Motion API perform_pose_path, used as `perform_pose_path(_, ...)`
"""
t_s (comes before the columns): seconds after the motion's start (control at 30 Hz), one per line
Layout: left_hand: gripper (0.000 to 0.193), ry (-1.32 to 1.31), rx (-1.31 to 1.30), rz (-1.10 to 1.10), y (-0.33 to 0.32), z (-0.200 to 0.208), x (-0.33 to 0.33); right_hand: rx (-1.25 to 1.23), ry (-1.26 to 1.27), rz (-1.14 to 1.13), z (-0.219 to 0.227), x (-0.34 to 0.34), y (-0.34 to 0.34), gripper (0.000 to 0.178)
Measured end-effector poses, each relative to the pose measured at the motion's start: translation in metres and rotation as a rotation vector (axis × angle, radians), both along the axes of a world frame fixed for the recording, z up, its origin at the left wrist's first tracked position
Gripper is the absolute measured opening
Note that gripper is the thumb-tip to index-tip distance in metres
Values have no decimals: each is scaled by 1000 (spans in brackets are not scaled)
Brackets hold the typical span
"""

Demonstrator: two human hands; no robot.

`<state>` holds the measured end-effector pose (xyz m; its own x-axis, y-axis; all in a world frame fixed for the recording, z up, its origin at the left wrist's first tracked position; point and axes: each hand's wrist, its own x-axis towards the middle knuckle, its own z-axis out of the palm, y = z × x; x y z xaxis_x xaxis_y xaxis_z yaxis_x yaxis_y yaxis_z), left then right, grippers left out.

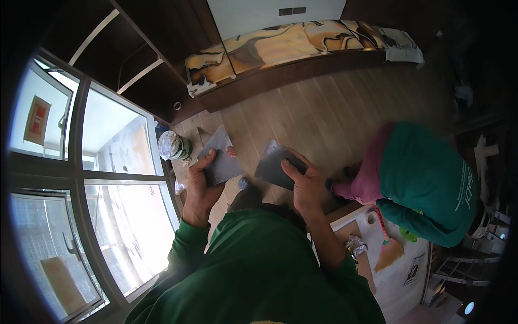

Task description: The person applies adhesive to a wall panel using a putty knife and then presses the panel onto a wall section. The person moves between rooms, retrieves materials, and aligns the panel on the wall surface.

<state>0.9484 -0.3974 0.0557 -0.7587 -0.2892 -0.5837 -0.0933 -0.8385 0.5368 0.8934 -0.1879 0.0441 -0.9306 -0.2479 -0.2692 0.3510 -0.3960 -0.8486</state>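
My left hand (200, 186) is closed on a thin, flat grey sheet (222, 162) that looks like sandpaper. Its thumb presses on the face, and fingertips show at the far edge. A second, darker grey sheet (271, 166) of similar size is gripped by my right hand (306, 181), thumb on top and fingers behind. Both sheets are held up in front of my body, apart from each other, above the wood-look floor (324, 108). The fine surface of the sheets is too dim to make out.
On the right a co-worker in a green top (426, 178) bends over. A broom (388, 251) and a tape roll (370, 217) lie on a white surface. A plastic-covered bucket (174, 146) stands near the windows (124, 135). A marbled ledge (286, 43) runs along the far wall.
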Motion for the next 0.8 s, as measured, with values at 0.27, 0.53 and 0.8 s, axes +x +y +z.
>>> perform_pose_path(0.27,32,96,-338,123,-63,-4,-57,255,488,127,11,-36,-121,34)
perform_pose_path(0.53,31,98,-301,153,-146,1,-94,614,600,320,-30,-102,-128,22)
perform_pose_path(0.8,30,94,-366,338,-193,9,-132,172,64,161,-24,-195,-166,16)
